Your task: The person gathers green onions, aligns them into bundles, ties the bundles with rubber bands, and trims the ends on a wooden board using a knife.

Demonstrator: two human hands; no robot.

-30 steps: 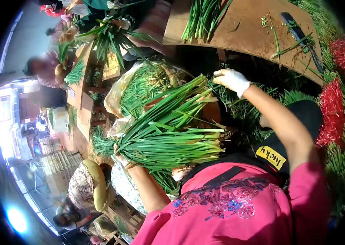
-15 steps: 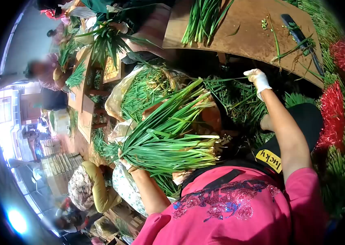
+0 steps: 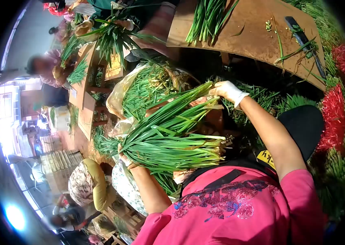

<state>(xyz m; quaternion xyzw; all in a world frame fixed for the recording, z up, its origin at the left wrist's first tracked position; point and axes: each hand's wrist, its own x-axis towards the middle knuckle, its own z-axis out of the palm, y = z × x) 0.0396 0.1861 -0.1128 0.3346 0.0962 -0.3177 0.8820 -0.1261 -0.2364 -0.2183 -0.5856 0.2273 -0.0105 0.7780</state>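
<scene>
A large fanned bunch of chives (image 3: 172,149), long flat green leaves with pale stalk ends, lies across my lap area. My left hand (image 3: 127,158) is closed around its leafy end, with its fingers partly hidden under the leaves. My right hand (image 3: 226,90), in a white glove or wrap that leaves the fingers bare, pinches at the pale stalk ends on the bunch's upper right edge. Just beyond the bunch, an open pale sack (image 3: 116,98) holds loose green leaves and yellowed trimmings.
A wooden board (image 3: 258,36) at the top bears another bundle of chives (image 3: 207,20) and a long dark knife (image 3: 303,43). Red plastic ties (image 3: 333,118) and stacked greens line the right. Co-workers sit at tables on the left; one person (image 3: 99,183) is close by.
My right hand has moved in from the far right, where it held a thin leaf out, to the stalk ends of the bunch. My left hand keeps its hold.
</scene>
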